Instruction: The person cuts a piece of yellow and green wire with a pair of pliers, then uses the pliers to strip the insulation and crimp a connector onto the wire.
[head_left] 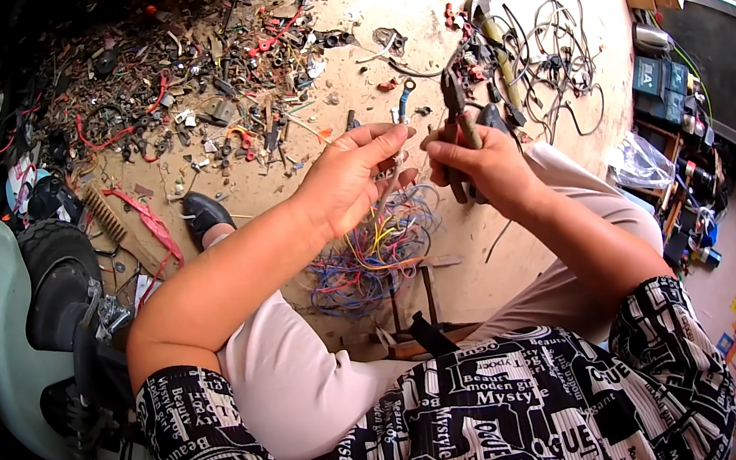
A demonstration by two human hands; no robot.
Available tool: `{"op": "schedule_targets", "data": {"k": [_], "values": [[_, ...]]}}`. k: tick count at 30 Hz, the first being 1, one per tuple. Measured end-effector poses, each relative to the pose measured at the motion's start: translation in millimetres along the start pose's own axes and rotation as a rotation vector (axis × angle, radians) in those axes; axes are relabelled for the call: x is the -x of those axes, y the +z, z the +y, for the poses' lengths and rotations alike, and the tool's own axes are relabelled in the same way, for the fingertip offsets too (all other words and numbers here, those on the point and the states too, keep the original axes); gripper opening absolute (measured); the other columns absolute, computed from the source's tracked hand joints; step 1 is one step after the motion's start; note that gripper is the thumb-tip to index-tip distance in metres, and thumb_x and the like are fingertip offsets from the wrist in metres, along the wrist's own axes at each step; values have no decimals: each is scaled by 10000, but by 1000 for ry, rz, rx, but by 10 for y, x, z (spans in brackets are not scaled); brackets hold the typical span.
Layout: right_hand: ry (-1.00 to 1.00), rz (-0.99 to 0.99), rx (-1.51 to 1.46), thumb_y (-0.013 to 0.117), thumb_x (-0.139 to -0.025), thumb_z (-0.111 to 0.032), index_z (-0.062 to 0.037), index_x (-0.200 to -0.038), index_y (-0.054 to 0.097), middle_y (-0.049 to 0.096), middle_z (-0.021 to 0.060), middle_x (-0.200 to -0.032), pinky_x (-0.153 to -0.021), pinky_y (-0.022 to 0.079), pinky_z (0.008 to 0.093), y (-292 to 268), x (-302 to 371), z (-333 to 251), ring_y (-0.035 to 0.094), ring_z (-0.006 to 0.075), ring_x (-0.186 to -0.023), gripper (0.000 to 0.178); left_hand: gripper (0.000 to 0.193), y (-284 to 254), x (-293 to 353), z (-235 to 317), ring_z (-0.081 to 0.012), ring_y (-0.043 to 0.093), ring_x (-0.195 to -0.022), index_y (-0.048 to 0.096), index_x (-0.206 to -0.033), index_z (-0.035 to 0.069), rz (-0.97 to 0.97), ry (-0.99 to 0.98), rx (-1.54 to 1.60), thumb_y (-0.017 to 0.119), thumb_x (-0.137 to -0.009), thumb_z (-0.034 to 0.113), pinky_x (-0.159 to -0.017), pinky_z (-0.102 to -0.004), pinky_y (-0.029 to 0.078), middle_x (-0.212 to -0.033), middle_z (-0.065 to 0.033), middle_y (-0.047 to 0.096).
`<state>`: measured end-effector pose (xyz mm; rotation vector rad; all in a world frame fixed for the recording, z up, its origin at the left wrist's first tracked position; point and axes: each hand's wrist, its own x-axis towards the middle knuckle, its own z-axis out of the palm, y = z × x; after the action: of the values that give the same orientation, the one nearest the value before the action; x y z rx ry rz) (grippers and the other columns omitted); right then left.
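Between its thumb and fingertips my left hand (356,169) pinches a wire with a blue-sleeved ring terminal (405,101), the ring pointing up and away from me. Just to the right, my right hand (495,169) is closed around a pair of dark pliers (452,93), jaws upward. The pliers stand apart from the terminal, with a small gap between them. Below both hands, a tangled bundle of coloured wires (364,264), blue, red, yellow and white, lies on the floor between my legs.
Scrap parts and wire bits (221,89) cover the floor at far left. Loose dark cable (556,46) coils at far right. A wooden brush (119,226) and a wheel with a pale fender (4,336) are at left. Shelves hold boxes (661,87) at right.
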<state>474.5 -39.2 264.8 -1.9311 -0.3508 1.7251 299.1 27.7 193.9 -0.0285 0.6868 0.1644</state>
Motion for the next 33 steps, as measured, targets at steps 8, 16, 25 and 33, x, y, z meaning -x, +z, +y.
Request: {"op": "schedule_targets", "data": {"k": [8,16,25,33], "values": [[-54,17,117,724,-826,-145,-27,-918,636,623,8,-754,-602,458,219,157,106,-77,557,65,-659,173,167,131,-25,-28,-149,591,-887,589,-989,93,-16,-10,19,676,-863,160,-784,-335,496,-944,-18,615],[-83,9,85,695,-842,-115,-34,-903,630,616,7,-739,-573,438,208,134,67,-29,553,65,-649,120,202,179,24,-29,-152,593,-875,588,-976,72,35,-21,32,715,-824,114,-791,-313,477,-916,-26,614],[4,42,48,665,-867,-198,-63,-832,612,591,16,-670,-530,376,226,96,21,-49,528,84,-589,149,193,98,5,-71,-158,610,-898,572,-1047,39,-18,-10,61,627,-898,148,-795,-322,521,-967,-49,626],[13,81,77,637,-885,-217,-79,-803,603,573,6,-645,-483,358,221,114,12,-61,496,66,-538,165,183,-40,5,-96,-163,643,-835,564,-1075,-13,-67,-13,-181,577,-911,69,-752,-275,554,-961,-89,629]]}}
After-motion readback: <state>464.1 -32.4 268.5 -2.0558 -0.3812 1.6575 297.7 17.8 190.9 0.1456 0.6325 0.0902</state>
